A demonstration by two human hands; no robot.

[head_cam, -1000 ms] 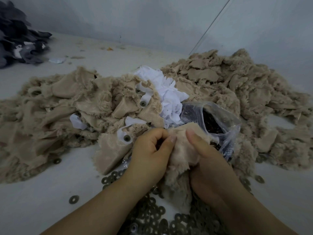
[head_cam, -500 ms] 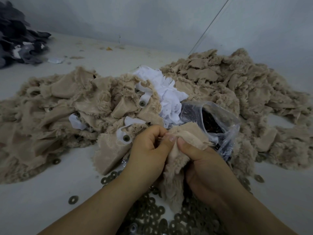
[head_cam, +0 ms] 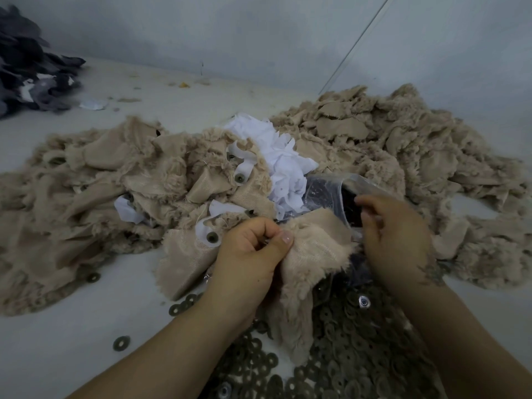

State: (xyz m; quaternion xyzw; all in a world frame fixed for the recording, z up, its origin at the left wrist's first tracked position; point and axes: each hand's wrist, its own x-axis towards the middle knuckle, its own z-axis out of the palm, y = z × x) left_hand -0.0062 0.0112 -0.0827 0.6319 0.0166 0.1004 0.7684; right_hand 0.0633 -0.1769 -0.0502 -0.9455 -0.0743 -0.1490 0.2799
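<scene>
The left hand (head_cam: pixel 253 254) pinches a beige plush piece (head_cam: pixel 313 254) between thumb and fingers, near the surface's front edge above loose washers (head_cam: pixel 345 355). The right hand (head_cam: pixel 394 234) curls blurred at a clear bag's (head_cam: pixel 325 191) mouth; its grip cannot be told. Plush heaps (head_cam: pixel 374 139) lie behind.

Wide-angle view, worn on head. Faced forward and down over pale grey work surface (head_cam: pixel 72 326) toward grey wall (head_cam: pixel 259 30). Sat close above left hand (head_cam: pixel 250 254), right hand (head_cam: pixel 397 240) and beige furry fabric piece (head_cam: pixel 313 254). Caught heap of beige furry scraps (head_cam: pixel 374 145) mid-frame, dark grey fabric pile (head_cam: pixel 26 73) at frame's left edge.
</scene>
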